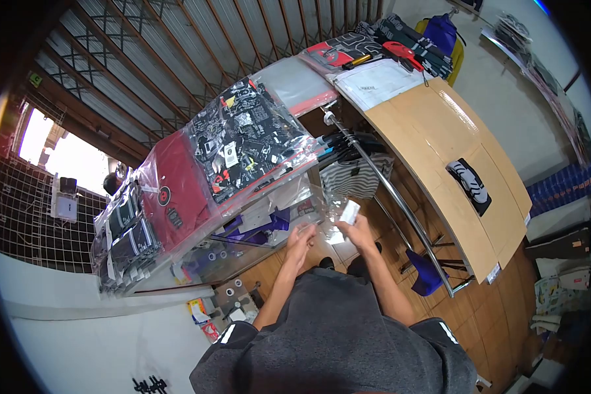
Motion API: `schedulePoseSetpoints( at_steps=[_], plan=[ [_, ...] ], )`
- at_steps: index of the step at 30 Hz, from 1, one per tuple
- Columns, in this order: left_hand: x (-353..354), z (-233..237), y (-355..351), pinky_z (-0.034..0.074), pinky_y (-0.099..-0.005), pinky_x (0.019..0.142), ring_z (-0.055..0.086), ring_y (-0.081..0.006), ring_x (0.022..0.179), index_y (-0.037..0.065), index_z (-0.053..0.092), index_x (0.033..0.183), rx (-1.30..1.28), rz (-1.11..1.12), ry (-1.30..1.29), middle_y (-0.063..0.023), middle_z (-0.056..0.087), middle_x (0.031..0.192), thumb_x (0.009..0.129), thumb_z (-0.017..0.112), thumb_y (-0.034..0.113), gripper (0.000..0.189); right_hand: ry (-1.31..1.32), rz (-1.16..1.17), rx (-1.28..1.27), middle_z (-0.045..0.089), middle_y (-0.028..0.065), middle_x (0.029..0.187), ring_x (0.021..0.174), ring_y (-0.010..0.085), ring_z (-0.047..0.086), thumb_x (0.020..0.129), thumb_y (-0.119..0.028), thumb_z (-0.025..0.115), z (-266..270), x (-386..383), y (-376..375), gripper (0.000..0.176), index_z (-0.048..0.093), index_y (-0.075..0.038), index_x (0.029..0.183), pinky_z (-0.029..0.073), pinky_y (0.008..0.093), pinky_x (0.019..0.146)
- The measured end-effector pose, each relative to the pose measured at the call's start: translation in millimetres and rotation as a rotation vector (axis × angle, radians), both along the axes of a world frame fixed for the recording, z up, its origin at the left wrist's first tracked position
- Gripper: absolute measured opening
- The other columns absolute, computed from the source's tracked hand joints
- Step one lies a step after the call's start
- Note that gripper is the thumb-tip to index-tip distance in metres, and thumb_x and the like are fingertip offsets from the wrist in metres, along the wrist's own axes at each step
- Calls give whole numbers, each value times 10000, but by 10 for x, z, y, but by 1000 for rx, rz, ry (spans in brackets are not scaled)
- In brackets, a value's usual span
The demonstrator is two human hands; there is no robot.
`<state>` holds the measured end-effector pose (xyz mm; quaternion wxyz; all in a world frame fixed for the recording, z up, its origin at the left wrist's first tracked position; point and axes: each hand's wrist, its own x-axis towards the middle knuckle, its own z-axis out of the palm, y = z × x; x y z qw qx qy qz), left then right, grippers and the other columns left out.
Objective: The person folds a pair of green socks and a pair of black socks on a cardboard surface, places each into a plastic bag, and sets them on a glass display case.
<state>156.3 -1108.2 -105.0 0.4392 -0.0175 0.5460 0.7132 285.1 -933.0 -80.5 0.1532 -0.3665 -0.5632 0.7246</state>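
Observation:
In front of my body, over the tiled floor, a crinkled clear plastic bag (333,205) hangs between my hands. My right hand (357,234) grips it, thumb up, along with a small white tag or packet (349,211) whose print is too small to read. My left hand (300,241) is at the bag's left side, its fingers curled together at what looks like the thin plastic edge. Just beyond stands the glass display counter (236,218), with a bagged black patterned shirt (243,134) and a bagged maroon shirt (171,190) on top.
To the right, a cardboard-covered table (427,125) bears a folded black-and-white cloth item (469,186). A metal clothes rail (387,184) runs beside it, with a striped garment (358,178) hanging below. Small boxes (202,314) sit at lower left.

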Motion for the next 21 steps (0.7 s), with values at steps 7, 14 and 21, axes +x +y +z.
schedulePoseSetpoints(
  at_steps=[7, 14, 21],
  plan=[
    [-331, -8, 312, 547, -282, 748, 722, -168, 975, 91, 611, 1275, 31, 130, 135, -80, 739, 1209, 1032, 757, 140, 287, -42, -217, 1, 725, 96, 911, 736, 175, 697, 912, -22, 647, 392, 1073, 502, 300, 691, 20, 1206, 560, 323, 675],
    [-66, 717, 1149, 645, -272, 652, 767, -190, 950, 53, 597, 1213, 73, -197, 446, -144, 688, 1311, 1001, 748, 35, 261, -29, -486, 119, 731, 87, 923, 757, 155, 702, 946, -32, 657, 586, 1727, 1062, 280, 704, 22, 1216, 572, 304, 689],
    [48, 1240, 2105, 655, -282, 703, 762, -179, 934, 1, 647, 1082, 197, -250, 598, -175, 749, 1214, 999, 724, -28, 117, 96, -667, 345, 766, 82, 992, 858, 121, 698, 1045, -94, 687, 877, 1929, 1787, 249, 679, 25, 1264, 556, 282, 764]
  ],
)
